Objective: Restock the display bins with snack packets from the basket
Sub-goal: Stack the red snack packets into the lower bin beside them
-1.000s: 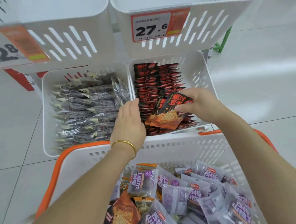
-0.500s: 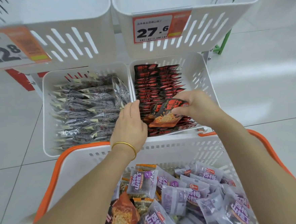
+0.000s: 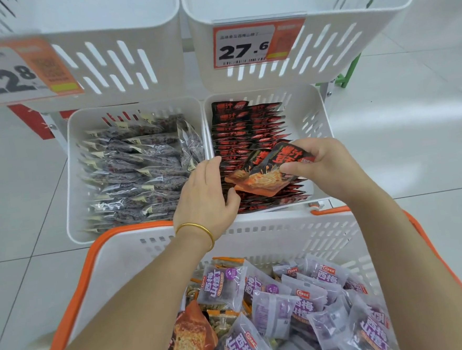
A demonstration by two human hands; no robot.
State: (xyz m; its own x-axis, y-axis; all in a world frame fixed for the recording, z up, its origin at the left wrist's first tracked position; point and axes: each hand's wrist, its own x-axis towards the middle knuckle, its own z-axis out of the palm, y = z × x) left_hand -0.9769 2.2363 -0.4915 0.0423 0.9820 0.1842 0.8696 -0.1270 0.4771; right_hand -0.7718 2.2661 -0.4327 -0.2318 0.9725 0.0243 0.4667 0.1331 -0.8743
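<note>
While the right hand (image 3: 322, 160) pinches a red-and-black snack packet (image 3: 265, 173) by its upper right edge, thumb underneath and fingers curled over the top, the packet hangs tilted over the front half of the lower right display bin (image 3: 317, 119), its orange lower corner pointing toward the left of the frame. Below and behind it, a row of matching packets (image 3: 248, 127) stands on edge, filling that white bin from back to front. The left hand (image 3: 206, 197) lies flat with its fingers nearly straight, grasping nothing, its fingertips against the left end of that row, and its thumb tucked in beside the packets near the front. A gold bangle (image 3: 198, 230) circles the left wrist. Just to the left, the lower left display bin (image 3: 73, 186) holds clear packets of dark snacks (image 3: 136, 170) in overlapping rows. Two upper bins (image 3: 322, 7) sit above at the top of the frame, one carrying a price tag reading 22.8 (image 3: 12, 72) at the upper left and the other a price tag reading 27.6 (image 3: 245, 46) near the top centre. Across the bottom of the frame, the white basket (image 3: 256, 237) with an orange rim sits under both forearms, with purple packets (image 3: 301, 302) piled in it and another red-and-black packet (image 3: 189, 339) at its lower left. Pale floor tiles (image 3: 411, 113) surround the stand.
</note>
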